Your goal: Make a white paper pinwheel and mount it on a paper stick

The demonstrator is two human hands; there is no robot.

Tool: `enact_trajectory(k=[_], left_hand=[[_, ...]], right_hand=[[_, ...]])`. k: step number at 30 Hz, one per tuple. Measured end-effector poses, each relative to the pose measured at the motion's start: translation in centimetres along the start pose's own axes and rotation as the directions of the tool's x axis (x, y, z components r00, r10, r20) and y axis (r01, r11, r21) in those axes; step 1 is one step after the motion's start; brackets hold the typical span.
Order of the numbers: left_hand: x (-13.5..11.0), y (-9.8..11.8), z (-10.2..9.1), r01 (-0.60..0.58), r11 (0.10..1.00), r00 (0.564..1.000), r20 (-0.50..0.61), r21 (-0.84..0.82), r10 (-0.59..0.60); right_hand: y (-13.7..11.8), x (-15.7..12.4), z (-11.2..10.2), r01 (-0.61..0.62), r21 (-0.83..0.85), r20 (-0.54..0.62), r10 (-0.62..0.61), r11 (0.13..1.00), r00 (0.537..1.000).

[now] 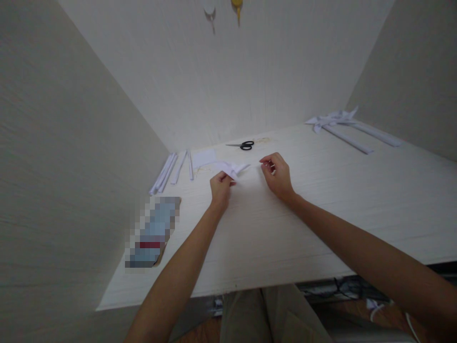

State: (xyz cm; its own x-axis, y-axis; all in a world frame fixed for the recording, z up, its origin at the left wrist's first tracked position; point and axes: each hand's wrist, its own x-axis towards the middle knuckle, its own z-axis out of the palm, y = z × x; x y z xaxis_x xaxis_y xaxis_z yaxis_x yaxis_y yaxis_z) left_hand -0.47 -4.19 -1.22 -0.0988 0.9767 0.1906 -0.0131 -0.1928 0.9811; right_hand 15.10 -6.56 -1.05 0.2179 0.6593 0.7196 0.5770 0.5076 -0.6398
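Left hand point(220, 186) closed around the near end of a folded white paper piece point(231, 168), thumb and fingers pinched on it, paper resting low over the pale table point(321, 205). Right hand point(276, 176) just to the right of the paper piece, apart from it, fingers curled loosely with thumb and forefinger tips close together; whether anything tiny sits between them, cannot tell. Behind the paper piece, black-handled scissors point(243, 145) lying flat. Left of the paper piece, a row of white paper strips point(171, 170) and a small white sheet point(204, 157). Far right of the paper piece, a knotted white paper bundle point(335, 119) with long strips trailing. Nearer and left, a blurred-out flat object point(153, 232).
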Motion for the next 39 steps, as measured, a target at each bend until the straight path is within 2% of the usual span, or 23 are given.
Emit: enact_trajectory(k=[9, 16, 28, 34, 39], left_hand=[[-0.16, 0.07, -0.14, -0.039, 0.994, 0.999, -0.030, 0.100, 0.043], [0.15, -0.14, -0.11, 0.021, 0.997, 1.000, 0.000, -0.071, -0.021], [-0.09, -0.04, -0.10, 0.007, 1.000, 1.000, 0.002, -0.015, -0.007], [0.05, 0.05, -0.04, 0.052, 0.992, 0.998, 0.034, -0.114, -0.049], [0.24, -0.22, 0.00, 0.029, 0.990, 0.998, 0.062, -0.138, -0.021]], right_hand=[[0.10, 0.02, 0.04, -0.013, 0.015, 0.005, 0.013, 1.000, 1.000], [0.17, -0.03, 0.03, -0.002, 0.018, 0.000, 0.002, 1.000, 1.000], [0.36, 0.00, 0.14, -0.004, 0.027, 0.006, 0.004, 1.000, 1.000], [0.37, -0.02, 0.13, -0.015, 0.031, 0.018, 0.014, 0.999, 1.000], [0.36, 0.00, 0.12, -0.015, 0.031, 0.020, 0.014, 0.999, 1.000]])
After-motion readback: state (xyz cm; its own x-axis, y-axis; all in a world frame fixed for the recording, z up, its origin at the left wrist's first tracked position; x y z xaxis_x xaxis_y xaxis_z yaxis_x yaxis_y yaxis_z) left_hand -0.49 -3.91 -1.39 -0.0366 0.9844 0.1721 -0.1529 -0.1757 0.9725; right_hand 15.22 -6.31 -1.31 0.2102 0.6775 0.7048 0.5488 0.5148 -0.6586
